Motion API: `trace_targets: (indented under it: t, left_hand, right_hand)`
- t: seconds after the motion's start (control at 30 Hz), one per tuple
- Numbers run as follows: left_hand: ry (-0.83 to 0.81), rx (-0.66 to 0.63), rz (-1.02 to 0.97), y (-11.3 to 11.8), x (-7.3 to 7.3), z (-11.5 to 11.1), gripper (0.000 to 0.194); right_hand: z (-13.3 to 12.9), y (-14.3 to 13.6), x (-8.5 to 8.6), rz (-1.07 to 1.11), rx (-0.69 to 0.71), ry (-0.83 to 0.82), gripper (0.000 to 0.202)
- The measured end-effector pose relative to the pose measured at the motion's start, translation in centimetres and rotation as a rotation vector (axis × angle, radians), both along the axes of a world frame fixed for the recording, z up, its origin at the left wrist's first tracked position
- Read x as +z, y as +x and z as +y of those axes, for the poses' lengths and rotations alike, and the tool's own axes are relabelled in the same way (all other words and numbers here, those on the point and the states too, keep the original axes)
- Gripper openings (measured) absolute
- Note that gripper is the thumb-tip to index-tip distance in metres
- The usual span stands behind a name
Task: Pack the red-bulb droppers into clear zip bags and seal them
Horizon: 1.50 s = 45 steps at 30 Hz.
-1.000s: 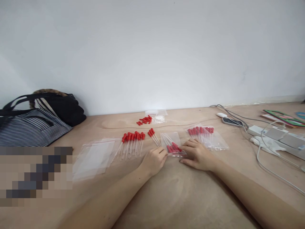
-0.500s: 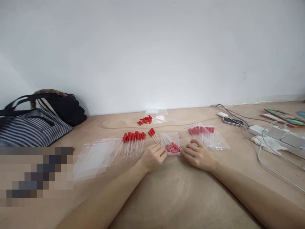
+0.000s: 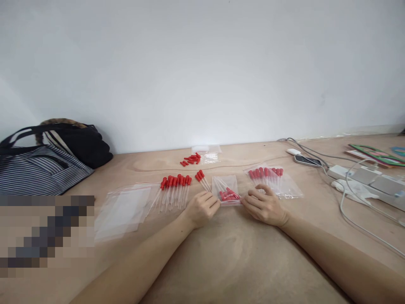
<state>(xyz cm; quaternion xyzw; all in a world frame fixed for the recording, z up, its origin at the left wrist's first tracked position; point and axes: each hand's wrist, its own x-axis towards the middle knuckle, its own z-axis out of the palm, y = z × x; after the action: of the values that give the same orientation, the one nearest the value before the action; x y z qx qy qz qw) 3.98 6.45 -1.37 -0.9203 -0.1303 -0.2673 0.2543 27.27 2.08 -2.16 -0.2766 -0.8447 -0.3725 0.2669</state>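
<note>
A clear zip bag [image 3: 232,183] lies between my hands with several red-bulbed droppers inside, bulbs toward me. My left hand [image 3: 202,207] is closed on the near left corner of its zip edge. At the near right corner, my right hand [image 3: 264,205] pinches the same edge. A few loose droppers [image 3: 200,175] lie just beyond my left hand, their lower ends partly hidden by it. Further left is a row of several droppers [image 3: 175,181] with red bulbs pointing away. Behind my right hand sits another zip bag [image 3: 290,191] holding several droppers.
Flat zip bags [image 3: 122,211] are stacked at left. Loose red bulbs [image 3: 192,159] and clear tubes [image 3: 210,157] lie near the wall. A striped bag [image 3: 47,169] stands far left. At right are a phone-like device [image 3: 306,160], a power strip [image 3: 386,192] and cables.
My hands sit slightly further apart along the zip edge, and more of the edge shows between them. The whole view has shifted a little; other things stay in place.
</note>
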Motion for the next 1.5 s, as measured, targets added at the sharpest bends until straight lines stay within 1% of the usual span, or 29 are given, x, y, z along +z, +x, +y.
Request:
trace_targets:
  t: [0.1, 0.23, 0.4, 0.6, 0.77, 0.97, 1.17, 1.33, 1.5]
  left_hand:
    - [-0.024, 0.001, -0.024, 0.0, -0.1, 0.0, 0.028]
    - [-0.052, -0.015, -0.054, 0.2, 0.1, -0.2, 0.026]
    - [-0.073, -0.053, -0.091, 0.8, 0.1, -0.3, 0.019]
    - [-0.082, -0.062, -0.117, 1.1, -0.5, -0.1, 0.026]
    - [-0.062, -0.08, -0.133, 1.2, -0.4, -0.2, 0.026]
    - [-0.017, -0.106, -0.165, 1.4, 0.1, -0.5, 0.017]
    - [-0.004, -0.131, -0.214, 1.3, 0.0, -0.3, 0.011]
    - [0.011, -0.138, -0.211, 1.4, 0.1, -0.2, 0.011]
    - [0.07, -0.158, -0.213, 1.8, 0.0, -0.2, 0.013]
  right_hand:
    - [0.0, -0.4, -0.2, 0.036, -0.013, -0.023, 0.012]
    - [0.1, -1.0, -0.5, 0.039, 0.002, -0.02, 0.016]
    - [0.3, -1.2, -0.5, 0.03, 0.011, 0.006, 0.017]
    - [0.2, -1.8, -0.3, 0.099, 0.014, -0.004, 0.013]
    - [0.3, -2.5, -0.3, 0.103, 0.02, 0.011, 0.014]
    - [0.4, -2.6, -0.3, 0.104, 0.071, 0.047, 0.013]
    - [0.3, -2.2, 0.2, 0.115, 0.049, 0.04, 0.013]
    - [0.5, -2.0, -0.2, 0.101, 0.04, 0.066, 0.013]
    - [0.6, -2.2, -0.5, 0.104, 0.048, 0.084, 0.012]
